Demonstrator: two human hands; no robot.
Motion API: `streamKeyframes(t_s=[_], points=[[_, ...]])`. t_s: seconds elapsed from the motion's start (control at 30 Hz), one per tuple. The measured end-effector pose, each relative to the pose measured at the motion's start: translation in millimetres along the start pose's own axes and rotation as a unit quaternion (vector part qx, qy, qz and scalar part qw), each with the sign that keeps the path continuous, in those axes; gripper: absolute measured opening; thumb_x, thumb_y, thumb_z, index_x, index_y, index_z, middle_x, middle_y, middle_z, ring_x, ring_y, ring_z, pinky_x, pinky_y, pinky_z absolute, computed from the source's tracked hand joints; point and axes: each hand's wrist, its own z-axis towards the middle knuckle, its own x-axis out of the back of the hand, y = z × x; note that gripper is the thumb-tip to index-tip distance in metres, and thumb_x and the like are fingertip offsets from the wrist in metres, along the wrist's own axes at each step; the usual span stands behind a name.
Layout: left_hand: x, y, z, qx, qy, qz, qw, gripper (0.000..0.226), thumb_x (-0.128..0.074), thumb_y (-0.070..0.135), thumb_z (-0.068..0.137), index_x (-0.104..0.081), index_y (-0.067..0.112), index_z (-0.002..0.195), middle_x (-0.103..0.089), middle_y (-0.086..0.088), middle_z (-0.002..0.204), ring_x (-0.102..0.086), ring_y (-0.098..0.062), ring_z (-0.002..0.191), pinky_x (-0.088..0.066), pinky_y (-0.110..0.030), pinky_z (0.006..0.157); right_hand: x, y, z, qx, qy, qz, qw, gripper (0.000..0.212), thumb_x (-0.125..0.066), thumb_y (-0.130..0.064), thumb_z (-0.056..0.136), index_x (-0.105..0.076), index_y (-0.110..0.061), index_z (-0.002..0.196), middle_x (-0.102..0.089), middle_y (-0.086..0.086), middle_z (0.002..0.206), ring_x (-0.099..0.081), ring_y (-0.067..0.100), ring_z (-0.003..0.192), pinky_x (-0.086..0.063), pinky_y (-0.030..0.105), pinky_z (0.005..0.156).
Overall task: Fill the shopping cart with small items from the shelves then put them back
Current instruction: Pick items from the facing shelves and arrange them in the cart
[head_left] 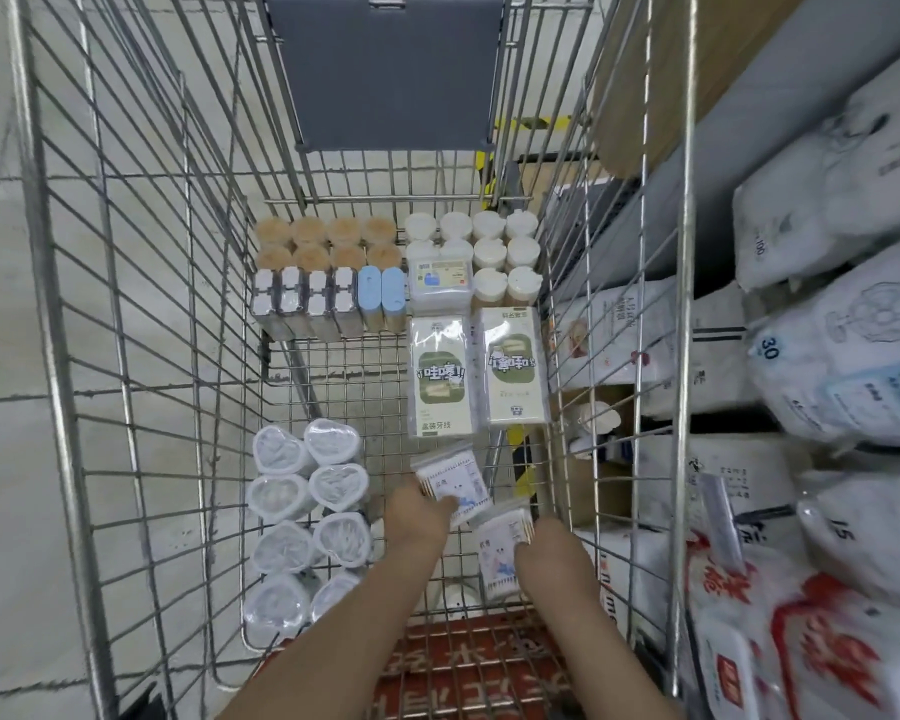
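Both forearms reach down into the shopping cart (689,252). The left hand (419,511) grips one cotton swab pack (455,480), which juts beyond its fingers; the right hand (546,545) holds a second pack (500,556) just left of its fingers. The packs look light, crinkly, slippery; pinch by the edges, fingers clamped

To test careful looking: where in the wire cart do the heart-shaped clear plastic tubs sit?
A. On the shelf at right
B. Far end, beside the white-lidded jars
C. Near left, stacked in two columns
C: the heart-shaped clear plastic tubs stand in two columns at the wire cart's near left.
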Motion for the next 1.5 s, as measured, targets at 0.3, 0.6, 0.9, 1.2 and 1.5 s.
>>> streamKeyframes(t_s=[0.3,0.6,0.9,1.2,1.5], points=[[80.4,30.5,-79.4,-0.04,-0.091,-0.208,0.973,0.017,-0.066,0.011,0.087,-0.06,0.015,0.102,-0.068,-0.006,0.107,-0.064,-0.023,0.095,-0.053,-0.044,0.087,38.0,8.6,-92.9,0.076,0.067,0.147,0.984,0.031,-0.048,-0.012,0.094,-0.051,-0.017,0.124,-0.064,-0.001,0.086,-0.061,0.013,0.069,-0.046,0.026,0.056],[211.7,81.1,-178.2,-0.124,-0.208,-0.252,0.937,0.065,-0.063,0.014,0.086,-0.034,0.002,0.142,-0.055,-0.017,0.132,-0.058,-0.029,0.115,-0.054,-0.037,0.085,107.4,25.8,-227.4,0.077,0.11,0.579,0.804,0.009,-0.061,-0.006,0.09,-0.06,-0.012,0.096,-0.069,-0.001,0.086,-0.065,0.009,0.069,-0.047,0.012,0.053],[227.7,137.7,-286.7,-0.228,-0.366,-0.179,0.884,0.051,-0.058,0.015,0.073,-0.055,0.004,0.123,-0.07,-0.013,0.108,-0.064,-0.024,0.097,-0.059,-0.028,0.069,127.3,93.7,-352.7,0.017,0.243,0.759,0.604,0.01,-0.062,-0.014,0.09,-0.064,-0.011,0.1,-0.075,0.007,0.089,-0.072,0.022,0.08,-0.058,0.036,0.073],[160.9,126.6,-402.8,-0.269,-0.444,-0.078,0.851,0.016,-0.051,0.008,0.092,-0.062,0.008,0.103,-0.074,-0.002,0.076,-0.068,-0.01,0.062,-0.055,-0.02,0.053,81.5,191.0,-460.9,-0.047,0.376,0.809,0.448,0.003,-0.066,-0.018,0.089,-0.063,-0.018,0.089,-0.072,0.003,0.092,-0.066,0.027,0.09,-0.05,0.057,0.09],[89.2,4.2,-557.6,-0.273,-0.546,0.05,0.791,0.027,-0.064,0.019,0.071,-0.063,0.006,0.095,-0.069,-0.015,0.093,-0.061,-0.022,0.074,-0.045,-0.029,0.062,-49.7,319.5,-589.7,-0.075,0.45,0.8,0.389,0.018,-0.073,-0.036,0.077,-0.071,-0.02,0.084,-0.069,0.018,0.097,-0.062,0.041,0.099,-0.043,0.062,0.097]])
